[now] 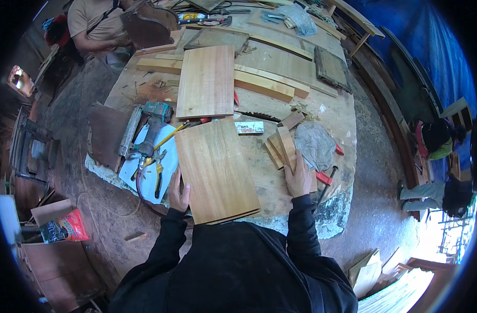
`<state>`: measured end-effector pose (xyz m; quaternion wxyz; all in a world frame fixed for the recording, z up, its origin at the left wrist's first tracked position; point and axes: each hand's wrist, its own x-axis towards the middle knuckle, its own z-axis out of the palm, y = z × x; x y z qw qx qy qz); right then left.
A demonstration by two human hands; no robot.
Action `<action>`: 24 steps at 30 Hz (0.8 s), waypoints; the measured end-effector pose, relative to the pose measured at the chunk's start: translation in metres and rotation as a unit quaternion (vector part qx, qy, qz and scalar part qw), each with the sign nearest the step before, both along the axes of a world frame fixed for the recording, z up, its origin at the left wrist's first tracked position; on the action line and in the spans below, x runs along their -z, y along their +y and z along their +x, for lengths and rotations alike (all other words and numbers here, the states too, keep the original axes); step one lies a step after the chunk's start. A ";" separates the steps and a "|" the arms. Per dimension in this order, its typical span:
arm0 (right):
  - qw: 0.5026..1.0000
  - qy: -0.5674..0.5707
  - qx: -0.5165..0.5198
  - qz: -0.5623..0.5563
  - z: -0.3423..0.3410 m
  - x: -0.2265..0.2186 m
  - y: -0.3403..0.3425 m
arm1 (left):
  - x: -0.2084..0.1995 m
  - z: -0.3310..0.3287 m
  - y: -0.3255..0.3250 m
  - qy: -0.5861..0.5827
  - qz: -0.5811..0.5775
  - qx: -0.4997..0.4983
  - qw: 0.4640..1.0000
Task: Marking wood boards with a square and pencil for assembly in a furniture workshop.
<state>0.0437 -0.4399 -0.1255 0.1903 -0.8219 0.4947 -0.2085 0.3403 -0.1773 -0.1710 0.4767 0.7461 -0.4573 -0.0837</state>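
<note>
A pale wooden panel point(217, 169) lies at the bench's near edge, with a thin dark gap along its front edge. My left hand point(179, 192) is open against the panel's left edge, thumb apart from the fingers. To the right, my right hand point(299, 177) grips the near end of a small wooden block point(286, 145) between thumb and fingers. More short blocks lean beside it. A grey rag point(314, 143) lies just beyond that hand, near a red-and-black clamp point(324, 178). Another pale panel point(206, 81) lies farther back.
Left of the near panel are a teal power tool point(156, 112), yellow-handled pliers point(159, 175) and a pencil point(170, 135). Long timber strips point(264, 86) cross the bench behind. At the far left a person point(95, 26) is by a dark curved board point(148, 25). Another person stands at right.
</note>
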 end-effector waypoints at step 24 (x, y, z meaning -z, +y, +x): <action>0.987 -0.057 -0.107 -0.101 0.071 -0.039 -0.031 | -0.003 0.002 0.000 0.017 0.008 0.000 1.000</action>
